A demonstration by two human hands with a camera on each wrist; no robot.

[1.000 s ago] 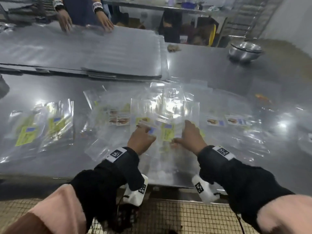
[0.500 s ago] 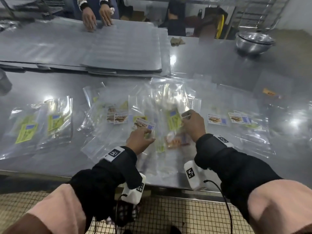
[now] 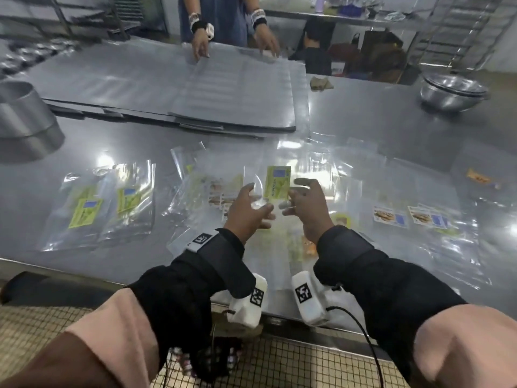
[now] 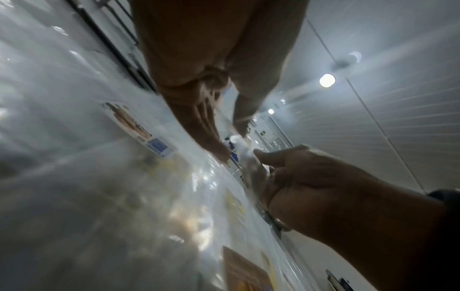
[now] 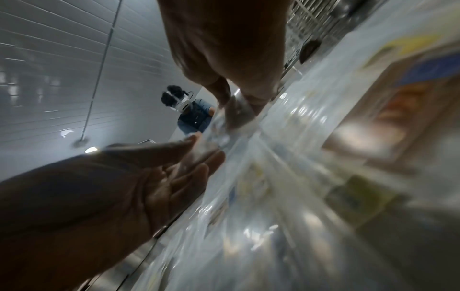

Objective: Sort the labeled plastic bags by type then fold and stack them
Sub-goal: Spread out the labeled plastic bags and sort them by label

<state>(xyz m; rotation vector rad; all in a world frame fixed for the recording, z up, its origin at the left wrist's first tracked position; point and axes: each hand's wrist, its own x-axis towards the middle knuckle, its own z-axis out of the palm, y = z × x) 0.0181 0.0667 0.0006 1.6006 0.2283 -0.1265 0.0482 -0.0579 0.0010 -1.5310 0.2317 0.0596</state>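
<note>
A clear plastic bag with a green and blue label (image 3: pixel 277 182) hangs above the steel table (image 3: pixel 377 130) between my hands. My right hand (image 3: pixel 305 203) pinches its edge with thumb and curled fingers (image 4: pixel 263 155). To the bag's left, my left hand (image 3: pixel 247 211) has straight, spread fingers (image 5: pixel 199 167) that touch the plastic. Under my hands lies a loose heap of clear labeled bags (image 3: pixel 221 197). Green-label bags (image 3: pixel 106 203) lie together at the left. Bags with brown food labels (image 3: pixel 391 217) lie at the right.
Another person's hands (image 3: pixel 201 43) rest on a stack of grey sheets (image 3: pixel 195 85) at the far side. A metal bowl (image 3: pixel 453 91) stands at the back right, a metal pot (image 3: pixel 22 116) at the left. The table's front edge (image 3: pixel 70 273) runs just before me.
My hands have risen from the heap. The right hand has pulled the green-label bag up off the table, and the left hand has left the heap and come up beside it.
</note>
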